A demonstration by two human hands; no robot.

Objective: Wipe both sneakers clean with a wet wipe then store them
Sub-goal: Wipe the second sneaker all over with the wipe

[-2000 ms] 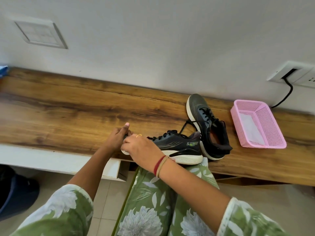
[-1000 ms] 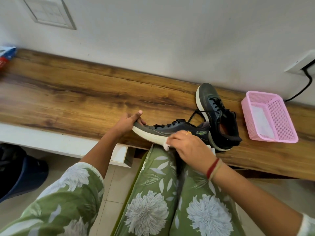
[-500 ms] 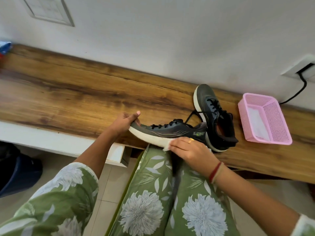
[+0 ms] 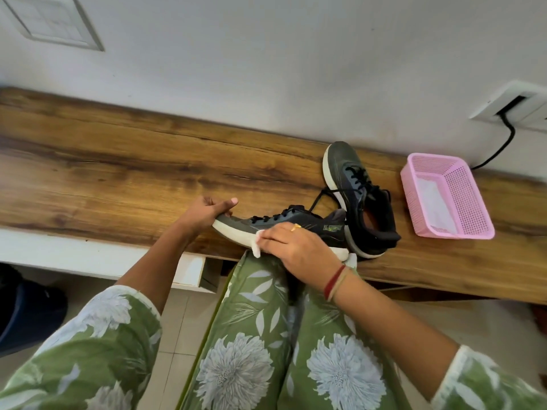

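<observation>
White wipe (image 4: 256,246), pinched by right hand (image 4: 296,250), has slid toeward along sneaker (image 4: 285,221) gripped by left hand (image 4: 207,213).

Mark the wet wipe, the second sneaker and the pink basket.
wet wipe (image 4: 256,248), head view, exposed white corner.
second sneaker (image 4: 342,158), head view, dark toe.
pink basket (image 4: 467,199), head view, right mesh wall.

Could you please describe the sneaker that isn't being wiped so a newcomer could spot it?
On the wooden shelf along the white wall, find the pink basket near its right end. Left of it lies a dark sneaker, toe towards the wall. The other sneaker is held by the left hand while the right hand presses a wipe on it; this one lies flat, untouched by either.
</observation>
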